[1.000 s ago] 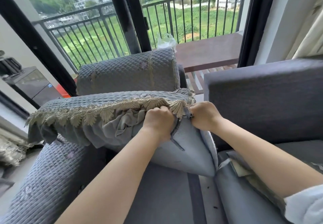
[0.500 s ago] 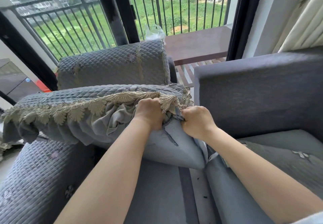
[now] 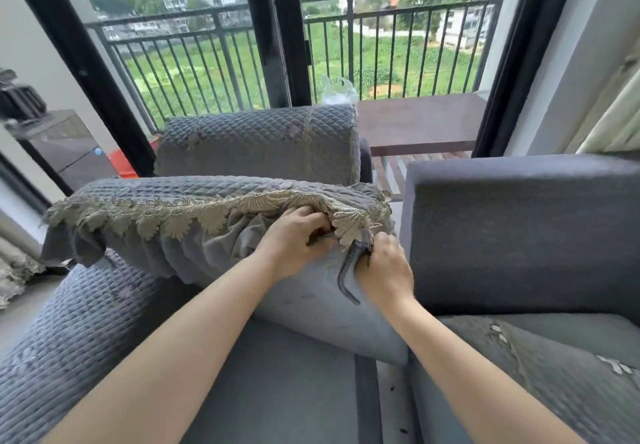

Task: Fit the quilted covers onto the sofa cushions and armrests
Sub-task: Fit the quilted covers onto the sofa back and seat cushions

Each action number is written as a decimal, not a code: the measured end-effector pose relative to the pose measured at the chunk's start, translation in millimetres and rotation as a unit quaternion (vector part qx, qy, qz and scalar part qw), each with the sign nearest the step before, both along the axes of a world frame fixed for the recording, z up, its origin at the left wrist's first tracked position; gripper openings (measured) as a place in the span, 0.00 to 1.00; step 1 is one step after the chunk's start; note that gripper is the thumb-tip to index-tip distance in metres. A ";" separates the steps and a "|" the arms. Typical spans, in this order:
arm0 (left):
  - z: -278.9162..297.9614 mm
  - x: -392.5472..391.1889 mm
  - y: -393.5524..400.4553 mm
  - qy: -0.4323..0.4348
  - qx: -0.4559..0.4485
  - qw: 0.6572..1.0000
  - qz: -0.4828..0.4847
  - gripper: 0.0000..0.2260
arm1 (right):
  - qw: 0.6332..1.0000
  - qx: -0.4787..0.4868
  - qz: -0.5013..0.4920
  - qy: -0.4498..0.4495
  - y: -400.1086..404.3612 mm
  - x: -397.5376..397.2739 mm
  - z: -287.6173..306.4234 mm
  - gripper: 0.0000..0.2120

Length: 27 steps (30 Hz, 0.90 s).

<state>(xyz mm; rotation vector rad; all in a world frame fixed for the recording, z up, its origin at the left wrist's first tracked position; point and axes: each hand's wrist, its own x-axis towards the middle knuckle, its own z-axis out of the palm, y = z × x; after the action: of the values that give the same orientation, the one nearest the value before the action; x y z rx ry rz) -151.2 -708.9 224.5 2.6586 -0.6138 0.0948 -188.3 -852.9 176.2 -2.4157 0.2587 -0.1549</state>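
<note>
Your left hand (image 3: 294, 236) has its fingers curled into the bunched grey fabric at the open edge of the quilted cover (image 3: 194, 194), just under the lace fringe (image 3: 173, 220), gripping a fold of it. Your right hand (image 3: 384, 267) is closed around a dark tie strap (image 3: 348, 270) that hangs from the cover's right corner, thumb and fingers pinching it close to where it meets the fringe; the loose end of the strap curves down over the pale face of the cushion.

The seat cushion (image 3: 318, 308) is tipped up on the sofa seat (image 3: 277, 384), its far edge raised and its near bottom corner resting on the seat base. The cover is pulled over the cushion's top, with the quilted side facing up and the fringe drooping along the near edge. At the left end the cover hangs slack past the cushion.

Behind the cushion stands the armrest (image 3: 259, 142), already dressed in a matching quilted cover. Another quilted piece (image 3: 79, 322) lies over the low part at your left. To your right the bare backrest (image 3: 519, 232) rises in plain dark fabric, and a second cushion (image 3: 554, 367) with small pale ties lies below it.

Beyond the glass door a balcony railing (image 3: 381, 38) and a wooden counter (image 3: 422, 121) are in view.
</note>
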 end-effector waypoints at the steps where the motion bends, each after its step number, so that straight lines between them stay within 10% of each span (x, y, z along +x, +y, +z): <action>1: -0.5 -1.7 -4.3 -0.012 -0.009 1.000 0.014 0.12 | 1.000 -0.010 0.001 0.007 -2.7 2.1 2.1 0.08; 9: 29.2 -21.5 2.0 -0.035 -0.134 0.990 0.033 0.11 | 0.999 -0.040 -0.006 0.029 -6.1 9.1 11.3 0.09; 18: 9.9 -67.3 20.1 0.212 0.068 0.975 -0.007 0.08 | 0.999 -0.048 0.008 0.024 -2.5 2.6 11.6 0.14; 27: -9.4 -56.9 4.0 -0.026 0.105 0.994 -0.005 0.40 | 0.994 -0.075 0.066 0.038 -11.6 2.1 -2.3 0.11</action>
<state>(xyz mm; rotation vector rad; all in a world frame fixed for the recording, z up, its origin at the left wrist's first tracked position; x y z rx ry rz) -208.1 -704.9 215.1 2.8638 -0.6880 0.1021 -186.2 -864.4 173.9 -2.5829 0.1252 -0.0246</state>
